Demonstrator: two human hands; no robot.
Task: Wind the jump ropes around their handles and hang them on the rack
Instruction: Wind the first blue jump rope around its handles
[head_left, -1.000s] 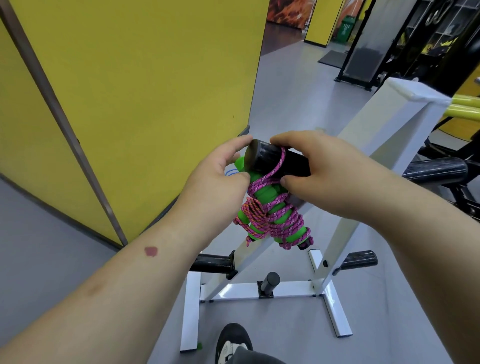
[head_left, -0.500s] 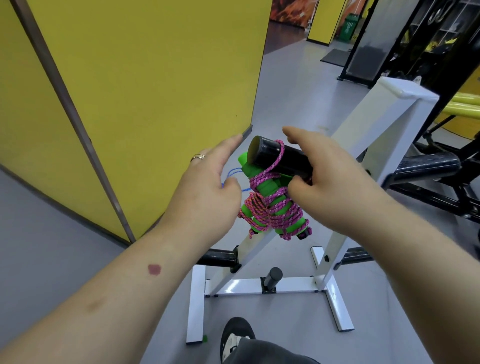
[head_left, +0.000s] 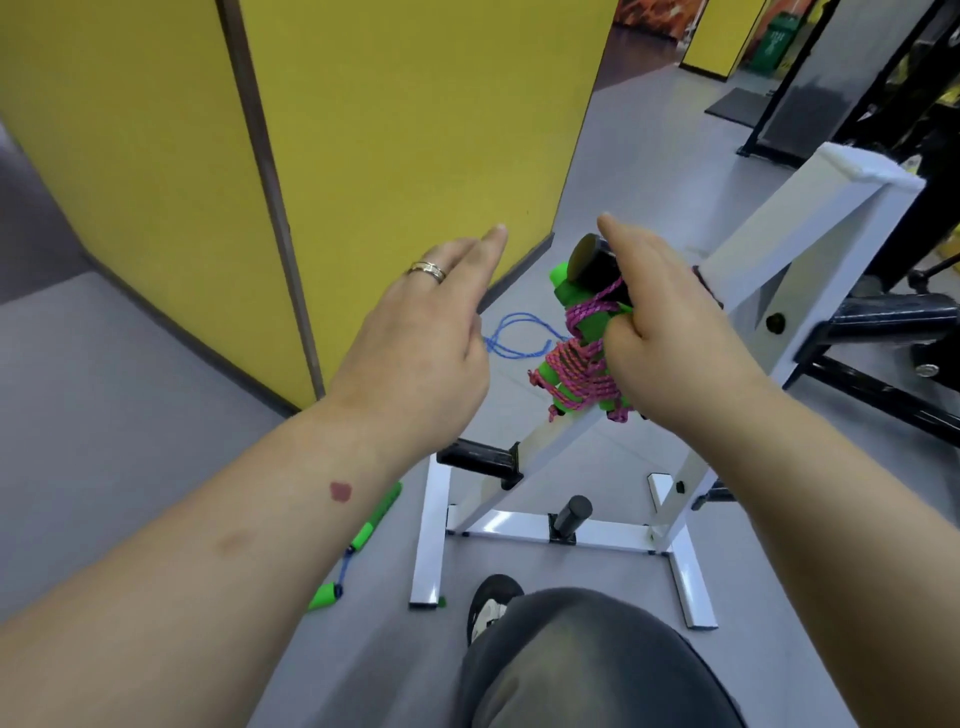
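Observation:
A jump rope with green handles and pink cord wound around them hangs from a black peg on the white rack. My left hand is off it to the left, fingers spread, holding nothing. My right hand hovers at the peg, index finger stretched over the peg's end and thumb tip still against a green handle; its other fingers are hidden. A second rope lies on the floor: blue cord near the wall, green handles under my left forearm.
A yellow partition wall stands close on the left. The rack has lower black pegs and a floor peg. Black gym equipment is at the right. My shoe and knee are by the rack's base.
My left hand has let go of the pink-corded bundle and drawn away to the left. My right hand has loosened, its index finger straightening. The bundle now hangs from the peg.

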